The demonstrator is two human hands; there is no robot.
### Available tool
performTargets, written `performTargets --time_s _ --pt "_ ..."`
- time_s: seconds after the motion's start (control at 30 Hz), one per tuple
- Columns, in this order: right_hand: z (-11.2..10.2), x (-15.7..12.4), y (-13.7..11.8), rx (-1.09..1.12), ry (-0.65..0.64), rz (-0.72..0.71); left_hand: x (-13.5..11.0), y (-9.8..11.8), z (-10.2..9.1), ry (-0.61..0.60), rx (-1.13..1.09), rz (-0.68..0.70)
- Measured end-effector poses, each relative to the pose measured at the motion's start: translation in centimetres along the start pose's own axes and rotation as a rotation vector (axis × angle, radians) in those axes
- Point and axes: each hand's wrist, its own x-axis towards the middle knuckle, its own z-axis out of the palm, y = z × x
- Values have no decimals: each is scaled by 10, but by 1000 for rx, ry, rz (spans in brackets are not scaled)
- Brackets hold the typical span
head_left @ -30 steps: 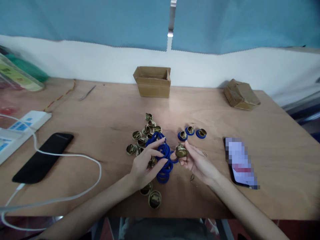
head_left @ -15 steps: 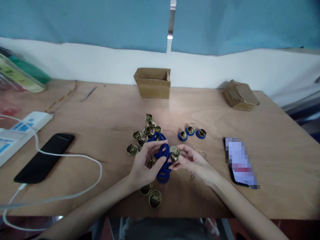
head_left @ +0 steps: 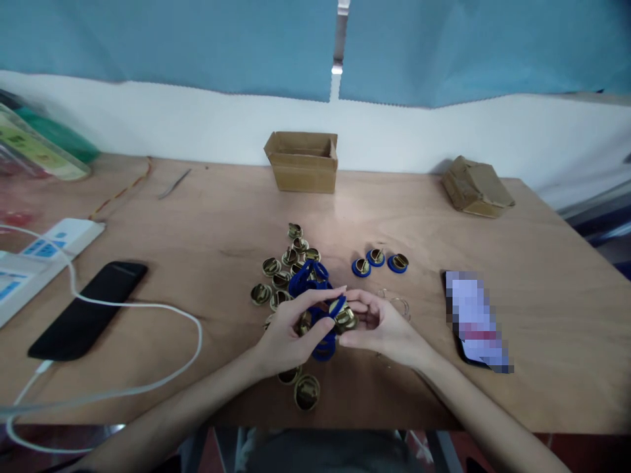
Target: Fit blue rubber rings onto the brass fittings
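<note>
My left hand (head_left: 286, 330) pinches a blue ring (head_left: 338, 305) between thumb and fingers. Against this ring sits a round brass-coloured metal piece with a clip-like bar (head_left: 348, 318), and the fingers of my right hand (head_left: 392, 330) are closed on it. The ring lies at the metal piece's left edge; whether it is seated all around, I cannot tell. Beneath and beyond my hands is a pile of blue rings (head_left: 308, 276). Several loose brass pieces (head_left: 271, 266) lie left of the pile, and another (head_left: 307, 392) lies nearer the table edge.
Right of the pile stand three brass pieces with blue rings around them (head_left: 376, 257). Thin clear loops (head_left: 401, 305) lie beside my right hand. An open cardboard box (head_left: 305, 174) and a crumpled one (head_left: 478, 187) are behind. Phones (head_left: 89, 312) (head_left: 476, 322), a white cable (head_left: 200, 335) and a power strip (head_left: 64, 240) flank the area.
The blue ring and the brass piece, apart before, now touch. My left hand has moved slightly right and down with the ring, and my right hand has turned the brass piece.
</note>
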Motion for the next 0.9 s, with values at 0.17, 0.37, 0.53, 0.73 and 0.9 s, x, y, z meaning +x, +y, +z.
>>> performTargets --time_s 0.17,0.37,0.53,0.73,0.9 --pt "3 -3 -2 -60 1 -36 5 8 -3 -61 47 75" --pt "4 -3 -1 -132 34 -65 8 9 -4 -95 73 87" --pt "7 -6 -2 -168 45 -64 7 8 -7 -125 58 76" --pt "7 -7 -2 -235 84 -107 6 7 -3 -54 13 24" --pt "5 -6 2 -370 109 -186 4 5 5 2 73 8"
